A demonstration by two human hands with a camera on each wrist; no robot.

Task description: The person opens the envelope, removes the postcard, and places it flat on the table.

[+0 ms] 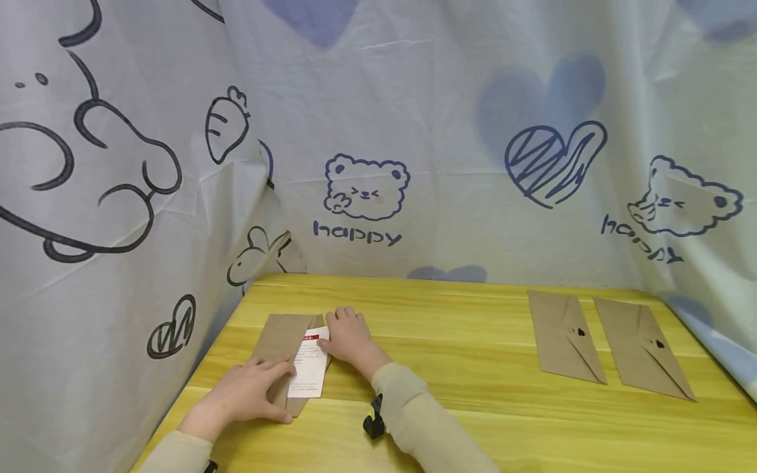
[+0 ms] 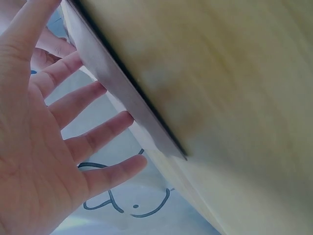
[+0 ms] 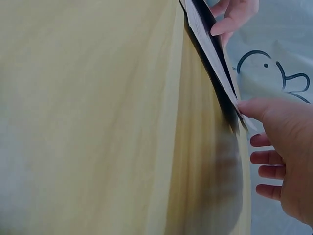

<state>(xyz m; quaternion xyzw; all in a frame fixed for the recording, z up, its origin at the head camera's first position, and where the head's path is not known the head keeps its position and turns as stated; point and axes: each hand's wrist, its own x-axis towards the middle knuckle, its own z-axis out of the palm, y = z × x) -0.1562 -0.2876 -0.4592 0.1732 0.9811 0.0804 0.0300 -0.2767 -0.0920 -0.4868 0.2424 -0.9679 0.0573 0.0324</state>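
I see the white card lying face up at the brown envelope, toward the left end of the yellow table, though I cannot tell whether it is tucked in. My left hand is spread wide with fingertips touching the envelope, while my right hand has its thumb on the card's right edge, and whether its fingers pinch I cannot tell. Well to the right lie two more envelopes, with a printed cloth hanging behind
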